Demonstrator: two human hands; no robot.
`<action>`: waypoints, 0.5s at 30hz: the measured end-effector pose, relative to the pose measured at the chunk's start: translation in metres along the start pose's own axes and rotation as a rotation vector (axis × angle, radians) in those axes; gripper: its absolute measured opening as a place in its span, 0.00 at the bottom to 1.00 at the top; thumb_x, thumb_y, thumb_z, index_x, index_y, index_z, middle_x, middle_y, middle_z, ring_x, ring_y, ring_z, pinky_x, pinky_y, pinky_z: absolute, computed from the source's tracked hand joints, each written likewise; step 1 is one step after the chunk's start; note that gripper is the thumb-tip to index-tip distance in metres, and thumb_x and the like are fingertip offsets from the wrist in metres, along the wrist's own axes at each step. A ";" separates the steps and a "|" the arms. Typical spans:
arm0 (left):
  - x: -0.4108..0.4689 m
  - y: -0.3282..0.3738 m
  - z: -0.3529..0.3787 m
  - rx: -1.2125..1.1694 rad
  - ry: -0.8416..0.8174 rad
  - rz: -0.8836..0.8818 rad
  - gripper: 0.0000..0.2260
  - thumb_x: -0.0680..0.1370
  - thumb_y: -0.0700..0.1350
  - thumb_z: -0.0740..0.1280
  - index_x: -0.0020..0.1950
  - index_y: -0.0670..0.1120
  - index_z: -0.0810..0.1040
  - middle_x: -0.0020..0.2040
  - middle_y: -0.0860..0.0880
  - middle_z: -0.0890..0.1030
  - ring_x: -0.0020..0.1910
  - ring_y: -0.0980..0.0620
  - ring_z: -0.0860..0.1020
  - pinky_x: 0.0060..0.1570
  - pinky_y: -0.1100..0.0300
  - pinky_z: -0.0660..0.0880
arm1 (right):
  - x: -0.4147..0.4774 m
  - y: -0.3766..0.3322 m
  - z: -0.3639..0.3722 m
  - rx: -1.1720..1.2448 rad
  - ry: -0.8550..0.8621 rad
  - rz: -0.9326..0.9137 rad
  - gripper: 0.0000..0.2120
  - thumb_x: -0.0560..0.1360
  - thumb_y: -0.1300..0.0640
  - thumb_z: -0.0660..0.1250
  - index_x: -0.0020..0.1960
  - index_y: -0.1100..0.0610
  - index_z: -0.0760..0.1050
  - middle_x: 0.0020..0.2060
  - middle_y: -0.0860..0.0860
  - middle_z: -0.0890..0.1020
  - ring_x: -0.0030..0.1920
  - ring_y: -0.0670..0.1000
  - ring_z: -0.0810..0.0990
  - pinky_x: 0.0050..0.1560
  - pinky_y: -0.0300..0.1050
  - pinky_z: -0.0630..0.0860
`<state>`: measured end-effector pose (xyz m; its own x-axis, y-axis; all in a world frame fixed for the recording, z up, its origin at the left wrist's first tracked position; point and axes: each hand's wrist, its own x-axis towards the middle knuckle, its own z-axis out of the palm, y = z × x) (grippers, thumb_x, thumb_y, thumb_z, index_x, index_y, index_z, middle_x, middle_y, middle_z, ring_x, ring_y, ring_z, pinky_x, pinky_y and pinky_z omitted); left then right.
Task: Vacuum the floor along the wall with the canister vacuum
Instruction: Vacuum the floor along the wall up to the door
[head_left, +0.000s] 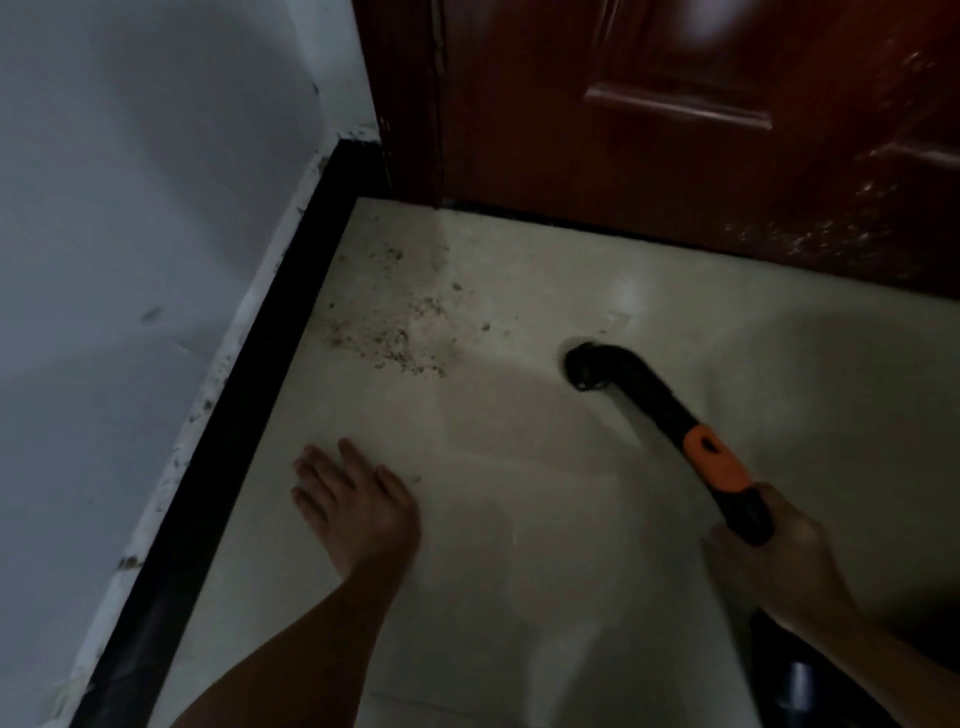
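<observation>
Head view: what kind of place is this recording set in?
Probably a room corner inside a home. A white wall with a black baseboard meets a dark red wooden door, and the pale floor carries scattered debris.

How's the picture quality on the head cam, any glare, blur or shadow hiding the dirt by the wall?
Head view: dim and soft overall; wide-angle bends the black baseboard; glare patches on the glossy red-brown door; the right hand is motion-blurred; a shadow crosses the pale floor; the grey-brown dirt patch stays visible.
</observation>
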<state>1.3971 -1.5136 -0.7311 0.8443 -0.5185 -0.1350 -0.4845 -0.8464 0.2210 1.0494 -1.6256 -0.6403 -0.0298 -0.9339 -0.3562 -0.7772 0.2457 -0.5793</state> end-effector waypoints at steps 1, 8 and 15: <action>0.000 0.000 -0.001 -0.004 -0.005 -0.001 0.29 0.77 0.51 0.51 0.75 0.38 0.63 0.75 0.31 0.57 0.76 0.33 0.54 0.73 0.40 0.49 | 0.004 0.004 -0.001 0.024 0.037 0.025 0.14 0.68 0.64 0.74 0.44 0.46 0.76 0.27 0.53 0.78 0.24 0.52 0.76 0.21 0.40 0.70; -0.002 -0.002 0.000 0.014 -0.034 0.031 0.25 0.80 0.46 0.54 0.76 0.38 0.60 0.76 0.31 0.54 0.76 0.34 0.51 0.74 0.41 0.47 | 0.030 -0.037 0.026 -0.048 0.137 -0.037 0.10 0.69 0.58 0.73 0.45 0.52 0.72 0.31 0.53 0.78 0.33 0.58 0.80 0.34 0.44 0.72; -0.001 -0.004 0.005 -0.022 -0.008 0.089 0.28 0.77 0.48 0.52 0.74 0.36 0.64 0.74 0.29 0.58 0.75 0.32 0.54 0.72 0.39 0.50 | -0.020 -0.049 0.066 -0.044 -0.105 -0.205 0.10 0.69 0.57 0.73 0.42 0.47 0.72 0.31 0.47 0.80 0.29 0.46 0.78 0.28 0.42 0.75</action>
<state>1.3972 -1.5103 -0.7365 0.7963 -0.5925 -0.1217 -0.5522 -0.7942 0.2537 1.1297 -1.6017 -0.6536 0.1955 -0.9305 -0.3099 -0.7869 0.0398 -0.6158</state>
